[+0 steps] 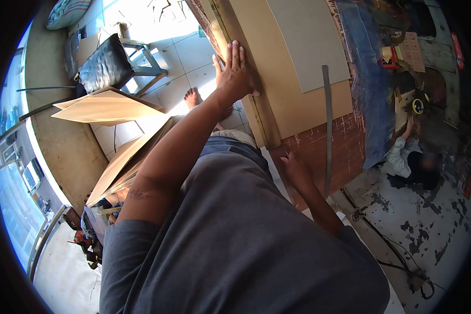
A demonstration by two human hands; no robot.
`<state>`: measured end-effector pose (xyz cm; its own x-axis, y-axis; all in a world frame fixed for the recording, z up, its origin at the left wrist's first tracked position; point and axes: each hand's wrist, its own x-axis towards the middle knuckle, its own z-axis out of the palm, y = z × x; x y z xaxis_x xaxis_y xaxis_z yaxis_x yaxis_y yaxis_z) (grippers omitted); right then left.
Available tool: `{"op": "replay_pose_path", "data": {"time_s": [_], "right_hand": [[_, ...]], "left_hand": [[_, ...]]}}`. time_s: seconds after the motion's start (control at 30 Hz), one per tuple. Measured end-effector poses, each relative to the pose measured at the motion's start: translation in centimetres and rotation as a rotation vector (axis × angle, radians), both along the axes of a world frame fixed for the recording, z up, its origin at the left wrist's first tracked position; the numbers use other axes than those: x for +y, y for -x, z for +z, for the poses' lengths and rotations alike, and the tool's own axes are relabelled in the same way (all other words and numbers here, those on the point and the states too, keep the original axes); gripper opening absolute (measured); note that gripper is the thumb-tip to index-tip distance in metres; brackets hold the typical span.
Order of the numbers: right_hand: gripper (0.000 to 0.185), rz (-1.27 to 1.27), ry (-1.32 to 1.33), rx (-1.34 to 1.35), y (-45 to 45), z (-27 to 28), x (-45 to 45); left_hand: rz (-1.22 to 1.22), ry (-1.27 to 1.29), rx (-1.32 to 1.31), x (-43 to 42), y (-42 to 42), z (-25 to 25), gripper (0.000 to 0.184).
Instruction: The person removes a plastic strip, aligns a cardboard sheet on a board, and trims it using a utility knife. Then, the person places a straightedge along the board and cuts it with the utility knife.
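Observation:
My left hand (234, 76) lies flat with fingers stretched out on a long, worn wooden bar (264, 118) along the near edge of the work table. Beneath and beside the bar is a tan board sheet (309, 112), with a greyish sheet (311, 42) on top of it. My right hand (297, 171) is low by the table's corner, near the bar's end. Its fingers look curled, and what they hold, if anything, is hidden. A narrow grey strip (327, 131) lies across the tan sheet and the scratched red-brown tabletop (309, 149).
Folded brown sheets (107, 107) stand at my left, near a stool (146, 65) with a dark cushion (105, 63). Past the table, another person (416, 162) works near a yellow tape roll (417, 106). Black cables (387, 240) trail over the floor at right.

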<state>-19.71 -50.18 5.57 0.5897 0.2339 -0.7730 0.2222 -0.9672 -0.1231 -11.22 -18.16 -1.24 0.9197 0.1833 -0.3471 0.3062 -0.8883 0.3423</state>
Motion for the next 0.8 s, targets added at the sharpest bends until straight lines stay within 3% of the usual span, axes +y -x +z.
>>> {"op": "replay_pose_path", "data": {"time_s": [0.23,0.3,0.33,0.4,0.6,0.73,0.8], "right_hand": [[0.041,-0.150,-0.083,-0.089,0.0,1.0,-1.0],[0.039,-0.601,-0.337,-0.044,-0.3,0.4,-0.2],[0.039,-0.609,-0.348,-0.050,-0.1,-0.5,0.0],[0.035,-0.665,-0.615,-0.244,0.8,-3.5,0.0],[0.034,-0.963,-0.770,-0.207,1.8,-7.0,1.1],[0.043,-0.709,-0.772,-0.317,2.4,-6.8,2.0],[0.056,-0.520,-0.780,-0.452,2.4,-7.1,2.0]], "left_hand": [[-0.028,0.059,-0.014,0.8,0.2,-0.3,0.150],[-0.042,0.063,-0.037,0.8,0.4,-0.4,0.150],[-0.053,0.058,-0.037,0.9,0.4,-0.4,0.151],[-0.074,0.041,-0.039,1.0,0.5,-0.6,0.153],[-0.088,-0.001,-0.033,1.0,0.6,-0.4,0.153],[-0.104,-0.074,-0.010,0.8,0.4,0.2,0.152],[-0.103,-0.083,-0.029,0.8,0.6,0.4,0.151]]}}
